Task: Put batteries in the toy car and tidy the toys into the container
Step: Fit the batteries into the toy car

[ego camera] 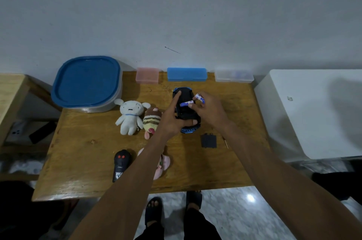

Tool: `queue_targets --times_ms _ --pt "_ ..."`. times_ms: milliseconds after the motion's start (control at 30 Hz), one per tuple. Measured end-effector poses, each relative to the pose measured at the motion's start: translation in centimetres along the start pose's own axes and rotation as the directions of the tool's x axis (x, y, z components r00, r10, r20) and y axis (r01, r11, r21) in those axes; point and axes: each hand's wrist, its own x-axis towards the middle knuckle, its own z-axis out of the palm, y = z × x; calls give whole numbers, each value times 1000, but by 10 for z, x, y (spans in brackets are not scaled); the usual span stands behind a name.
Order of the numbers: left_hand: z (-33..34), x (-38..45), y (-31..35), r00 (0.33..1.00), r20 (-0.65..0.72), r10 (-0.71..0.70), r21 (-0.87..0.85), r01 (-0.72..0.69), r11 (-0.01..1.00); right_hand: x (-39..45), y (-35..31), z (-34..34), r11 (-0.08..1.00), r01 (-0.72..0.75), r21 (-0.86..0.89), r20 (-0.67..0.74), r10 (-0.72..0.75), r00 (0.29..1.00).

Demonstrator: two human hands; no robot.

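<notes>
I am viewing the car (186, 114), lying upside down toward the table's (82, 171) far edge, right of centre. My left hand (173, 120) is bracing it, fingers spread straight across the underside. My right hand (208, 110) is pinching one battery (186, 103) over the open bay and gripping a second battery (200, 98). The cover (209, 140) is lying nearer me. The container (87, 84) is occupying the far left corner.

Table (82, 153) varnished wood; container lid (86, 81) smooth plastic; white plush (129, 116) soft cloth.
</notes>
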Motion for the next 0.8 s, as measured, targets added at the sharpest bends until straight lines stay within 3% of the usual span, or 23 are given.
queue_targets --times_ms 500,800 --pt "-2 1 4 999 -27 33 60 -31 998 1 0 -7 998 -34 50 -11 34 999" --pt "-2 4 5 998 20 52 132 -54 990 3 0 -10 994 40 -106 73 -32 997"
